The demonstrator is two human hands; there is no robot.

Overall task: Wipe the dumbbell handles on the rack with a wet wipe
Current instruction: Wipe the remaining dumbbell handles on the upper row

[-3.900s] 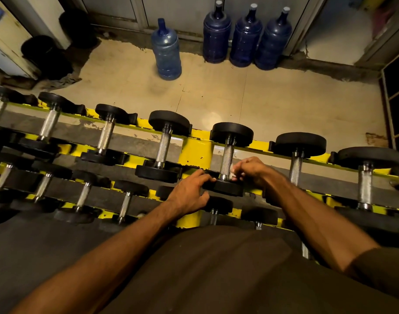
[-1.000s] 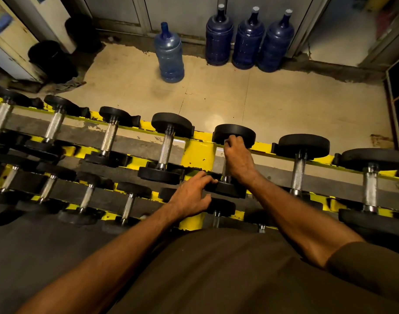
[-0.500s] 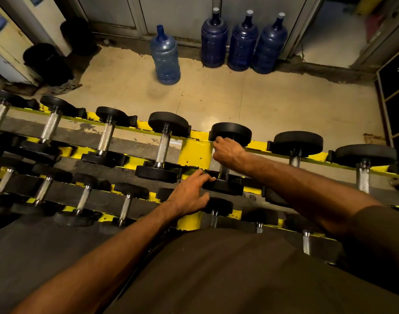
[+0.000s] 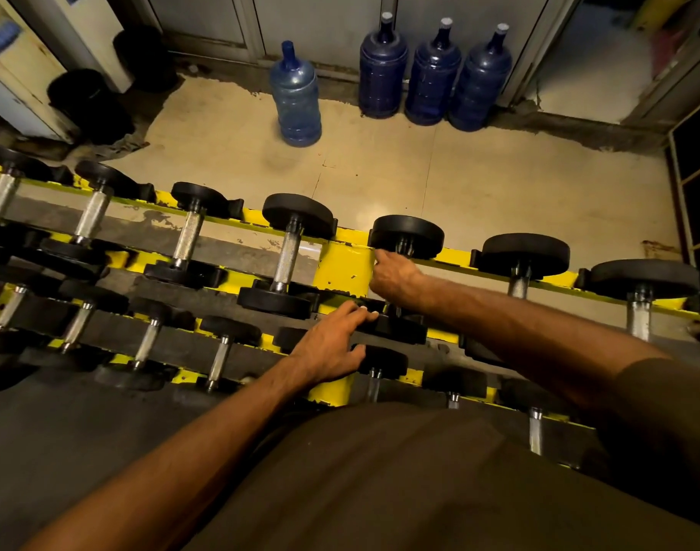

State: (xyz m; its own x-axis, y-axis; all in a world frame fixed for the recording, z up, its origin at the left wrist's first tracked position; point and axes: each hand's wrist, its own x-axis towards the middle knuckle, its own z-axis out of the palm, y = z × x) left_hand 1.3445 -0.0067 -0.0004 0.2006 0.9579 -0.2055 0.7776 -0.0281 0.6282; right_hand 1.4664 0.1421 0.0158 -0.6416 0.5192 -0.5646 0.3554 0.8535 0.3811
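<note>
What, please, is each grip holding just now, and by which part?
The right-hand grip holds the dumbbell by its handle, near the far head; the left-hand grip rests on its near head.

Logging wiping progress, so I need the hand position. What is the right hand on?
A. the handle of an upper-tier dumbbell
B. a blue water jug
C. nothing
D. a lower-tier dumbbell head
A: the right hand is curled round the dumbbell handle just under its far head, beside the yellow rack post.
</note>
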